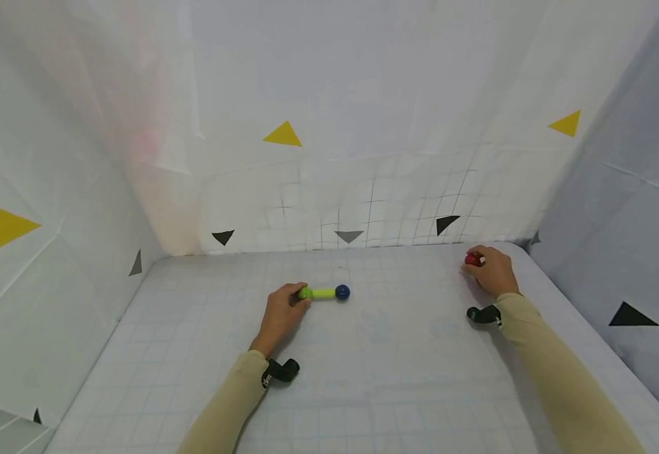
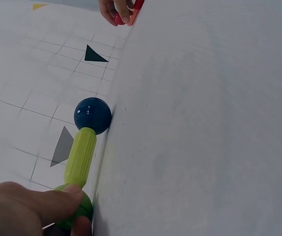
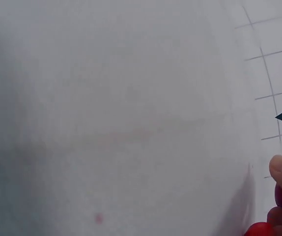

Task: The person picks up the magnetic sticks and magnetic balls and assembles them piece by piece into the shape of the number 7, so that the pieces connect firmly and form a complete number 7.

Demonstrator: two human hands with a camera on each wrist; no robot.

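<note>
Overhead: left hand [image 1: 280, 313] pinches green rod [image 1: 322, 292] end, blue ball [image 1: 342, 292] joined, lying mid-table [image 1: 363, 378]. Right hand [image 1: 492, 270] curls round red piece [image 1: 472, 260], far right, unjoined. Left wrist: fingers [image 2: 42, 209] pinch rod's end. Right wrist: fingertips curl on red.

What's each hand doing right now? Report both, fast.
Left hand: grips the green end of the rod with the blue ball.
Right hand: holds a red piece.
</note>
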